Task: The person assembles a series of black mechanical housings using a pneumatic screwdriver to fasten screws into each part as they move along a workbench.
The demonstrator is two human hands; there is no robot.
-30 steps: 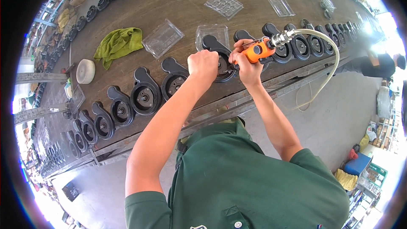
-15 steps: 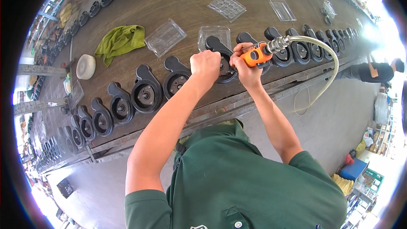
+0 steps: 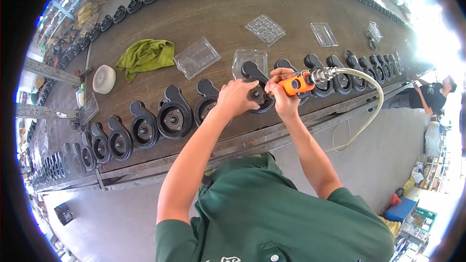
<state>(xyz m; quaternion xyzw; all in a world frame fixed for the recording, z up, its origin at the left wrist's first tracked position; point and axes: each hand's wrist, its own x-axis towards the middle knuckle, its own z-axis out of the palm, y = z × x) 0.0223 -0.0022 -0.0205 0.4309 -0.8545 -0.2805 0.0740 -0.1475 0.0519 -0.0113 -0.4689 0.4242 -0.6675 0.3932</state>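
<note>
Left hand pressed on casing, centre frame: hold firm. Right hand clenched around orange driver: keep square, hose slack.

Four clear plastic trays lie on the far part of the bench. There is one green cloth and one white round disc at the left. One orange air tool is there. The black pump housings in the near row are too many to count exactly.

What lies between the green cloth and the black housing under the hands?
In the head view, a clear plastic tray lies on the table between the green cloth and the black housing.
</note>
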